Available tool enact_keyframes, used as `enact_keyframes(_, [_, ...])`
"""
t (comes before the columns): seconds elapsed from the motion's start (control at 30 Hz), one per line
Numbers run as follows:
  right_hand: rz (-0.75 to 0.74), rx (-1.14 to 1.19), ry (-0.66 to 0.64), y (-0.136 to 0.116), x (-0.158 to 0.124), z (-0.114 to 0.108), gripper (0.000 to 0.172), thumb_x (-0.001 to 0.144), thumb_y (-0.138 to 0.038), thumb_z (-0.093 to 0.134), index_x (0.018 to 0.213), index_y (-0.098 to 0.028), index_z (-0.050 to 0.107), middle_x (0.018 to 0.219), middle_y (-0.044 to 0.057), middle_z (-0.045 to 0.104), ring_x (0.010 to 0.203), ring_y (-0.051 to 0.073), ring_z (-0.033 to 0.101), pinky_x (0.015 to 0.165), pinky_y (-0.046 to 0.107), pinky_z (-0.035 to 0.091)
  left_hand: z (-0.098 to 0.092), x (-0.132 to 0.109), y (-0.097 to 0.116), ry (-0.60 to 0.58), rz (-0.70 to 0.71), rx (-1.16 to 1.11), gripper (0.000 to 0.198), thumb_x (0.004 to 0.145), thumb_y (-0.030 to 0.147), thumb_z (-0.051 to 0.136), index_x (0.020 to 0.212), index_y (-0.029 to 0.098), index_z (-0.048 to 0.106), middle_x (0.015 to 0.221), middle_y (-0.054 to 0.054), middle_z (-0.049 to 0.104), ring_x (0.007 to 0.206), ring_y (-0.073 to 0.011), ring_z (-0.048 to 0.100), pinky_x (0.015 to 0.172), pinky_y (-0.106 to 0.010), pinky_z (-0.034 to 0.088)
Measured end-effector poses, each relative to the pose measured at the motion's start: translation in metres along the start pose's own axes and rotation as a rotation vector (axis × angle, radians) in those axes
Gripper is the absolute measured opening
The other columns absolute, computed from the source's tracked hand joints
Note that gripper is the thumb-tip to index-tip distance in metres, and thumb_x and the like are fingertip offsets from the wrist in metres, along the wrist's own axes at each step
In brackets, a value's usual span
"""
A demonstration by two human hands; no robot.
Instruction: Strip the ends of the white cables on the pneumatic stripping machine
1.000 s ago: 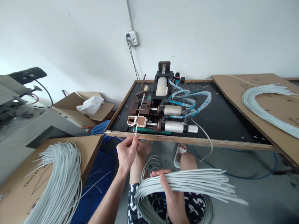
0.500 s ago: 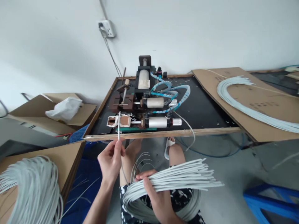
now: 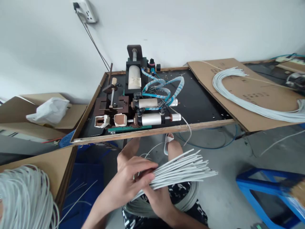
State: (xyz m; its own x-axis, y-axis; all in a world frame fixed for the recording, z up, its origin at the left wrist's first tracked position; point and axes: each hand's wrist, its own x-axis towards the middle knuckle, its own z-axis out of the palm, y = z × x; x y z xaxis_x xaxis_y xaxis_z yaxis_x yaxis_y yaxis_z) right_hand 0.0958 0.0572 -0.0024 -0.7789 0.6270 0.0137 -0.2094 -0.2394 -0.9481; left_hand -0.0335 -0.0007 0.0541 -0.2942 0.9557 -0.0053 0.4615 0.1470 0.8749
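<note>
My right hand (image 3: 159, 201) is wrapped round a thick bundle of white wires (image 3: 186, 170) above my lap. The wires' loose ends fan out to the right and their coiled length (image 3: 192, 198) hangs below. Reaching across from the left, my left hand (image 3: 135, 175) closes its fingers and thumb on the near side of the bundle; how many wires it grips is hidden. Beyond my hands stands a pneumatic wire-stripping machine (image 3: 134, 78). Its two front padded jaws (image 3: 120, 120) are apart with no wire between them.
A coil of white wires (image 3: 228, 95) lies on cardboard (image 3: 257, 82) at right. More wires (image 3: 26, 194) are heaped on cardboard at lower left. An open box (image 3: 16, 117) holds a white bag (image 3: 51, 109). A blue stool (image 3: 247, 183) stands at lower right. The table's wooden edge (image 3: 157, 130) lies before me.
My left hand has come from the machine's front down and right to the bundle. The single wire has left the padded jaws, which have parted. The view has shifted right.
</note>
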Motion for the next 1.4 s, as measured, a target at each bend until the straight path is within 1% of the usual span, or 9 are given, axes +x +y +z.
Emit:
enact_keyframes(0.1, [0.018, 0.033, -0.004, -0.001, 0.001, 0.005, 0.023, 0.091, -0.029, 0.062, 0.111, -0.019, 0.065, 0.113, 0.006, 0.069, 0.113, 0.018, 0.064, 0.104, 0.026, 0.050, 0.007, 0.003, 0.006, -0.031, -0.059, -0.057, 0.025, 0.100, 0.046, 0.059, 0.095, 0.032, 0.079, 0.095, 0.003, 0.072, 0.088, -0.0107, 0.064, 0.083, -0.019, 0.049])
enact_keyframes(0.27, [0.032, 0.048, 0.060, 0.013, -0.002, 0.005, 0.021, 0.094, -0.027, 0.062, 0.113, -0.018, 0.067, 0.111, 0.004, 0.071, 0.109, 0.015, 0.067, 0.100, 0.020, 0.052, 0.025, 0.002, -0.004, 0.163, -0.238, -0.244, 0.035, 0.096, 0.053, 0.060, 0.088, 0.023, 0.078, 0.082, -0.002, 0.070, 0.073, -0.0095, 0.064, 0.063, -0.011, 0.050])
enact_keyframes(0.33, [0.025, 0.013, 0.081, 0.019, -0.003, 0.002, 0.019, 0.094, -0.028, 0.064, 0.111, -0.018, 0.070, 0.108, 0.002, 0.072, 0.105, 0.013, 0.068, 0.097, 0.017, 0.053, 0.030, 0.000, -0.007, 0.269, -0.271, -0.311, 0.038, 0.093, 0.055, 0.062, 0.090, 0.021, 0.077, 0.082, -0.003, 0.070, 0.070, -0.0104, 0.067, 0.064, -0.010, 0.055])
enact_keyframes(0.43, [0.039, -0.036, 0.067, 0.026, -0.007, -0.005, 0.019, 0.098, -0.033, 0.063, 0.105, -0.019, 0.073, 0.105, 0.002, 0.073, 0.097, 0.012, 0.070, 0.093, 0.015, 0.053, 0.028, -0.004, -0.011, 0.533, -0.242, -0.411, 0.039, 0.090, 0.055, 0.067, 0.092, 0.017, 0.075, 0.079, -0.005, 0.070, 0.067, -0.0129, 0.069, 0.063, -0.014, 0.060])
enact_keyframes(0.57, [0.184, 0.028, 0.101, 0.022, -0.010, -0.009, 0.037, 0.096, -0.055, 0.064, 0.099, -0.018, 0.070, 0.100, 0.006, 0.072, 0.090, 0.016, 0.070, 0.090, 0.022, 0.056, 0.009, -0.005, -0.021, 1.006, -0.132, -0.369, 0.035, 0.087, 0.048, 0.075, 0.088, 0.012, 0.073, 0.070, -0.006, 0.068, 0.058, -0.0104, 0.062, 0.057, -0.013, 0.054])
enact_keyframes(0.63, [0.238, 0.063, 0.151, 0.016, -0.011, -0.007, 0.043, 0.092, -0.061, 0.067, 0.096, -0.018, 0.069, 0.098, 0.006, 0.071, 0.092, 0.018, 0.070, 0.092, 0.026, 0.055, -0.003, -0.005, -0.029, 1.128, -0.133, -0.350, 0.035, 0.085, 0.046, 0.076, 0.085, 0.011, 0.072, 0.070, -0.006, 0.067, 0.055, -0.0101, 0.061, 0.055, -0.014, 0.053])
enact_keyframes(0.73, [0.240, 0.082, 0.182, 0.010, -0.012, -0.002, 0.045, 0.088, -0.063, 0.072, 0.092, -0.018, 0.069, 0.095, 0.005, 0.070, 0.091, 0.019, 0.069, 0.091, 0.026, 0.055, -0.012, -0.005, -0.041, 1.143, -0.171, -0.333, 0.035, 0.082, 0.045, 0.077, 0.084, 0.011, 0.072, 0.070, -0.007, 0.068, 0.055, -0.0101, 0.060, 0.054, -0.014, 0.052])
enact_keyframes(0.9, [0.231, 0.136, 0.175, 0.013, -0.014, 0.005, 0.043, 0.088, -0.060, 0.073, 0.092, -0.018, 0.069, 0.094, 0.005, 0.069, 0.091, 0.018, 0.069, 0.090, 0.026, 0.056, -0.011, -0.005, -0.053, 1.121, -0.212, -0.290, 0.036, 0.082, 0.048, 0.076, 0.086, 0.012, 0.073, 0.074, -0.007, 0.070, 0.058, -0.0104, 0.063, 0.057, -0.013, 0.052])
enact_keyframes(1.4, [0.234, 0.139, 0.163, 0.016, -0.013, 0.003, 0.041, 0.088, -0.060, 0.073, 0.090, -0.019, 0.069, 0.092, 0.004, 0.069, 0.091, 0.018, 0.070, 0.089, 0.024, 0.056, -0.008, 0.001, -0.052, 1.127, -0.248, -0.269, 0.038, 0.081, 0.050, 0.073, 0.084, 0.012, 0.072, 0.075, -0.007, 0.071, 0.059, -0.0102, 0.065, 0.060, -0.010, 0.052])
